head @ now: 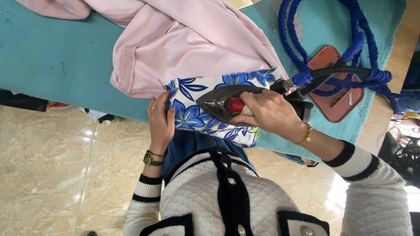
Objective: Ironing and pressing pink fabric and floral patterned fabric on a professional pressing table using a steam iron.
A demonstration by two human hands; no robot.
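Iron [227, 104] sits under the closed right hand [267, 112], nose toward the left hand [161, 120] pressed flat on the floral cloth [192, 116] at the bench [65, 61] edge.

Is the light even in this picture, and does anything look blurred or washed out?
Head view: soft daylight; glare patches on the glossy floor tiles; the right sleeve is washed out near the bottom right edge; the iron, floral cloth and both hands, left and right, are sharp; the table edge bows slightly from the wide lens.
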